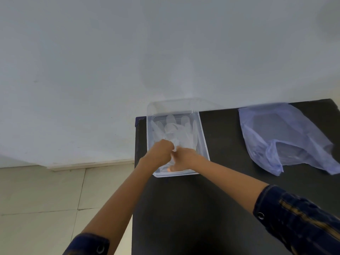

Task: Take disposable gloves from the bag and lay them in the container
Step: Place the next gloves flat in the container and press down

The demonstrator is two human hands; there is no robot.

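Observation:
A clear plastic container (pixel 203 137) stands at the far left corner of the black table (pixel 193 208). Several translucent disposable gloves (pixel 173 129) lie inside it, fingers pointing away from me. My left hand (pixel 161 151) and my right hand (pixel 184 157) are both inside the container at its near end, fingers closed on the cuff of a glove between them. A pale blue plastic bag (pixel 283 137) lies crumpled on the table to the right, well apart from both hands.
The table's left edge runs just beside the container, with a tiled floor (pixel 46 199) below. A pale wall (pixel 128 52) rises directly behind the table. Dark blue sleeves cover both forearms near the bottom of the view.

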